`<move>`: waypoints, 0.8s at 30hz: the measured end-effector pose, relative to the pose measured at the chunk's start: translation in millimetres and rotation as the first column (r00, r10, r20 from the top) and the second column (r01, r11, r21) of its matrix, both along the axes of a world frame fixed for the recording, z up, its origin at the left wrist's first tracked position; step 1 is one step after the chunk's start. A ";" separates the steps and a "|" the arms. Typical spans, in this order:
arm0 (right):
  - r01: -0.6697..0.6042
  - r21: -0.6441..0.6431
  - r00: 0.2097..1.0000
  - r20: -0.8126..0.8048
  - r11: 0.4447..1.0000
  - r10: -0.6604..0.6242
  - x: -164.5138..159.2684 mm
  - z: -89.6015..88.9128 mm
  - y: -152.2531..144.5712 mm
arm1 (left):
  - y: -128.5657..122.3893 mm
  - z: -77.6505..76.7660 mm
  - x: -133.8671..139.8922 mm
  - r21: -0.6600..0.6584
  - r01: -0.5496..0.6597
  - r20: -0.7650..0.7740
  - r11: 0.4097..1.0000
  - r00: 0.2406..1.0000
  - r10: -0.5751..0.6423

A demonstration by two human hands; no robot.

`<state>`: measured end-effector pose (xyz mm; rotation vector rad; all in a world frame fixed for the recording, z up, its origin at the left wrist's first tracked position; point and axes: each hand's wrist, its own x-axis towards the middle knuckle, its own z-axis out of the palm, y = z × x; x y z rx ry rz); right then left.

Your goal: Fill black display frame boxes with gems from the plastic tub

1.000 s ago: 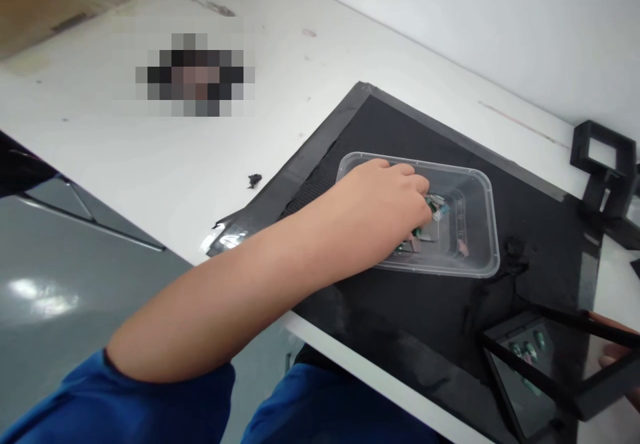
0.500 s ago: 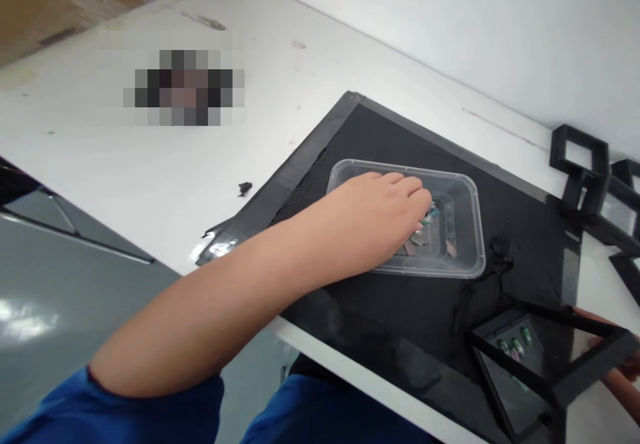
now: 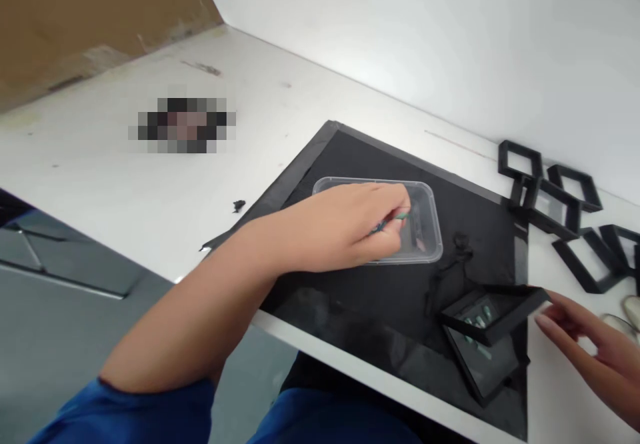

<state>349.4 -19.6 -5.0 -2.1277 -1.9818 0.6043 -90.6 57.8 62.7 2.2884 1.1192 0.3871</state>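
My left hand (image 3: 363, 224) is closed above a clear plastic tub (image 3: 431, 227), palm side turned toward me. Small green and blue pieces (image 3: 399, 217) show between its thumb and curled fingers; their kind is hard to make out. At the right, my right hand (image 3: 583, 337) pinches the edge of a black hinged display frame (image 3: 523, 304) between thumb and fingers. The frame stands partly opened, its upper half tilted over the lower. Several small green pieces (image 3: 477, 317) show through its clear window. A pinkish piece (image 3: 419, 244) lies in the tub.
A black mat (image 3: 350, 324) lies under the tub and frame on the white table (image 3: 200, 191). More black frames (image 3: 555, 211) lie at the right against the wall. A dark scrap (image 3: 239, 205) sits left of the mat, and a blurred-out thing (image 3: 183, 126) lies farther back.
My left hand has turned and risen from inside the tub, with small pieces now showing in its fingers. The view has shifted, bringing more of my right hand and the other frames into sight.
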 end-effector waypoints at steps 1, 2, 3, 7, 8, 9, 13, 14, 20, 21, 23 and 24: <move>-0.029 -0.040 0.999 -0.014 0.999 0.029 -1.0 1.0 1.1 | -0.4 1.9 -1.2 -0.039 -0.003 0.036 0.999 0.999 0.004; -0.059 -0.069 0.998 -0.030 0.996 0.057 -2.5 2.5 2.4 | -1.0 3.7 -2.0 -0.071 -0.005 0.080 0.997 0.997 0.011; -0.077 -0.076 0.996 -0.044 0.994 0.074 -4.3 4.2 4.0 | -2.0 5.6 -2.5 -0.092 -0.006 0.126 0.996 0.992 0.018; -0.125 -0.070 0.982 -0.148 0.990 0.114 -12.3 9.7 12.1 | -14.0 15.5 0.8 -0.061 -0.001 0.273 0.998 0.962 0.018; -0.128 -0.055 0.981 -0.155 0.990 0.118 -13.9 10.2 13.9 | -19.4 18.7 3.2 -0.044 0.011 0.321 0.999 0.947 0.004; -0.120 -0.022 0.982 -0.148 0.993 0.116 -15.3 10.4 15.3 | -25.6 21.8 6.5 -0.029 0.037 0.374 0.999 0.927 -0.023; -0.098 0.054 0.981 -0.160 0.994 0.105 -18.1 9.6 16.2 | -55.3 28.0 28.5 -0.020 0.218 0.560 0.976 0.811 -0.170; -0.089 0.081 0.981 -0.163 0.993 0.101 -18.4 9.5 15.5 | -63.1 26.7 35.6 -0.040 0.255 0.605 0.966 0.776 -0.179; -0.021 0.305 0.974 -0.209 0.952 0.089 -20.9 12.4 13.1 | -98.0 5.3 72.9 -0.006 0.349 0.856 0.937 0.486 -0.176; -0.011 0.344 0.971 -0.221 0.939 0.092 -21.9 13.2 13.4 | -100.5 3.5 76.9 0.031 0.357 0.850 0.934 0.481 -0.212; 0.008 0.415 0.962 -0.250 0.910 0.106 -24.8 15.0 13.4 | -103.6 2.9 84.2 0.065 0.351 0.836 0.934 0.492 -0.244; 0.017 0.449 0.956 -0.268 0.893 0.117 -26.7 16.1 12.3 | -104.6 3.5 88.1 0.067 0.346 0.842 0.936 0.484 -0.239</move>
